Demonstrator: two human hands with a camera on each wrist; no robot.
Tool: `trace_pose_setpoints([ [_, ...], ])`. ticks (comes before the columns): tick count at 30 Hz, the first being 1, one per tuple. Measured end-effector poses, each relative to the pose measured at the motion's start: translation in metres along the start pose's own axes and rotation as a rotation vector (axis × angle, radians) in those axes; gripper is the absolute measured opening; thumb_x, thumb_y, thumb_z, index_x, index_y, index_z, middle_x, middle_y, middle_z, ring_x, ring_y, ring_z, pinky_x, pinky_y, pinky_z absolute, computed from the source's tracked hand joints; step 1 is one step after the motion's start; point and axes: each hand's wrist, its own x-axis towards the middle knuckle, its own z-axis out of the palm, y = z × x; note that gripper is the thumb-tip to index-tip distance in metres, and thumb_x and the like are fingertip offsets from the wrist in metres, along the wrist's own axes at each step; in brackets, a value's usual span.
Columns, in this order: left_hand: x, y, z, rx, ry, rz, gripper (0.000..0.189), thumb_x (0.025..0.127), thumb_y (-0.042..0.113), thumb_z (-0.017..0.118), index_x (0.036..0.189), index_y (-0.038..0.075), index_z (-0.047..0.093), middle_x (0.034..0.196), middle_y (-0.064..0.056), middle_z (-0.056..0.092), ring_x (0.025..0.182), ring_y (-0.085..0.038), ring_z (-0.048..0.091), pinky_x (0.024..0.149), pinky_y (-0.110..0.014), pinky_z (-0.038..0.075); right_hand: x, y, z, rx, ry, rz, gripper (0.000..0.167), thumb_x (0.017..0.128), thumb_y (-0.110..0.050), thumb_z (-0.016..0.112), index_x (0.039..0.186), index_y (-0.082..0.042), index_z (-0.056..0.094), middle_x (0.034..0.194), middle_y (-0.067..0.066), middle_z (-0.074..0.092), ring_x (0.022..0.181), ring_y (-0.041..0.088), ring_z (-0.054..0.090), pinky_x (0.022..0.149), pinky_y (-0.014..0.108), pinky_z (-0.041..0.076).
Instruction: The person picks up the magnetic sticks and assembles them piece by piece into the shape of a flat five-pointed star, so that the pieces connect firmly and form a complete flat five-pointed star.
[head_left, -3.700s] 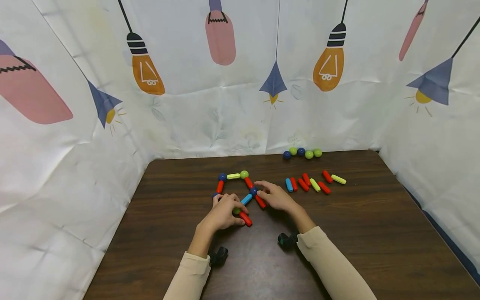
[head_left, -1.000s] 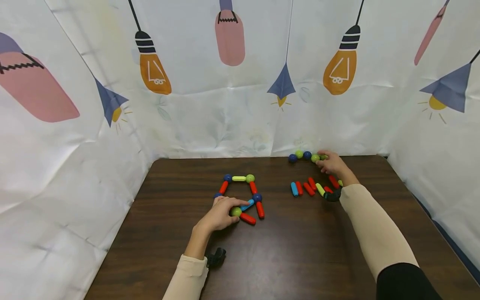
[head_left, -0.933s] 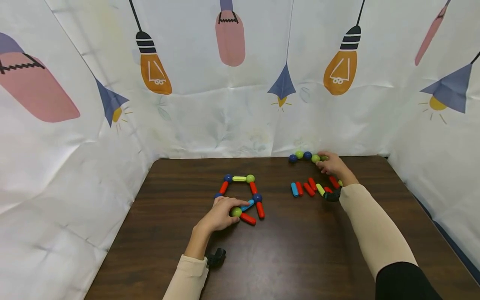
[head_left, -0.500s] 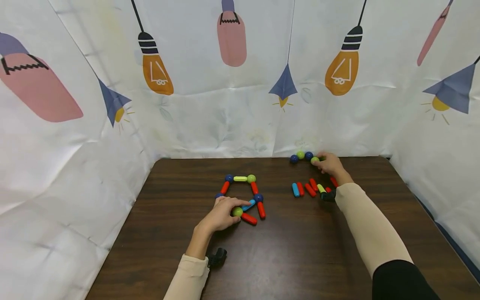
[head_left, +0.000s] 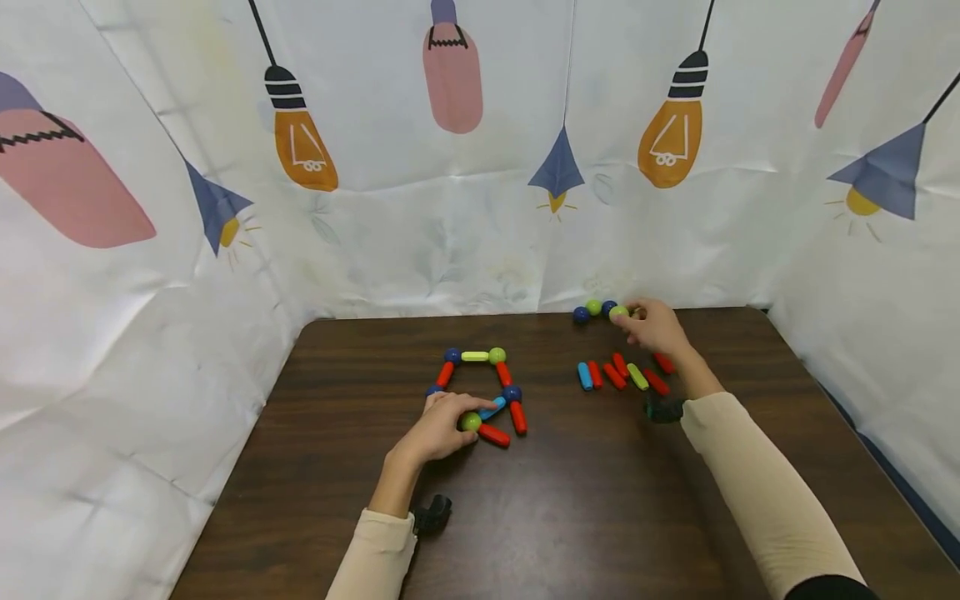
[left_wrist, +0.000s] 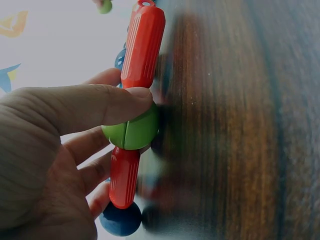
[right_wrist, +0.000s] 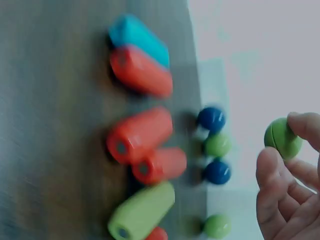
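My left hand point(head_left: 437, 429) pinches a green ball point(left_wrist: 140, 131) between thumb and fingers, at the near corner of a flat frame of balls and building rods. A red rod point(head_left: 494, 435) sticks out from that ball, and a light blue rod point(head_left: 492, 408) runs from it to a blue ball point(head_left: 512, 394). A second red rod point(left_wrist: 124, 177) joins it to another blue ball point(left_wrist: 120, 219). At the table's back right, my right hand point(head_left: 657, 327) holds another green ball point(right_wrist: 284, 142) at its fingertips, apart from the other balls in the right wrist view.
Blue and green balls point(right_wrist: 212, 119) stand in a row at the back edge of the brown table point(head_left: 585, 500). In front of them lie loose rods: light blue point(head_left: 585, 376), several red point(head_left: 615, 376) and a yellow-green one point(head_left: 637, 377). A printed white cloth point(head_left: 390, 242) hangs behind.
Since the earliest frame, my right hand has left the frame of rods for the ball row and taken a green ball. My left hand stays at its corner.
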Motion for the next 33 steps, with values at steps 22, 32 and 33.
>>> trace_pose_setpoints([
  [22, 0.001, -0.004, 0.001, 0.001, 0.019, -0.013, 0.029, 0.086, 0.007, 0.080, 0.109, 0.025, 0.077, 0.118, 0.003, 0.073, 0.116, -0.023, 0.060, 0.115, -0.056, 0.022, -0.121, -0.052, 0.138, 0.182, -0.417, -0.214, 0.025, 0.096, -0.027, 0.072, 0.116, -0.012, 0.066, 0.074, 0.000, 0.067, 0.059, 0.014, 0.063, 0.054, 0.030, 0.054],
  [32, 0.007, -0.003, 0.004, 0.003, 0.002, -0.012, 0.024, 0.085, 0.009, 0.082, 0.103, 0.024, 0.078, 0.116, 0.003, 0.073, 0.115, -0.023, 0.062, 0.115, -0.052, 0.022, -0.126, -0.068, 0.155, 0.132, -0.386, -0.131, 0.023, 0.092, -0.029, 0.076, 0.104, -0.011, 0.068, 0.065, -0.003, 0.063, 0.054, 0.012, 0.059, 0.052, 0.025, 0.045],
  [33, 0.008, -0.002, 0.004, 0.005, 0.003, -0.011, 0.024, 0.085, 0.009, 0.082, 0.103, 0.024, 0.078, 0.116, 0.003, 0.073, 0.115, -0.023, 0.062, 0.114, -0.053, 0.023, -0.126, -0.069, 0.155, 0.122, -0.381, -0.117, 0.023, 0.092, -0.030, 0.076, 0.103, -0.011, 0.068, 0.064, -0.003, 0.063, 0.053, 0.012, 0.059, 0.052, 0.025, 0.045],
])
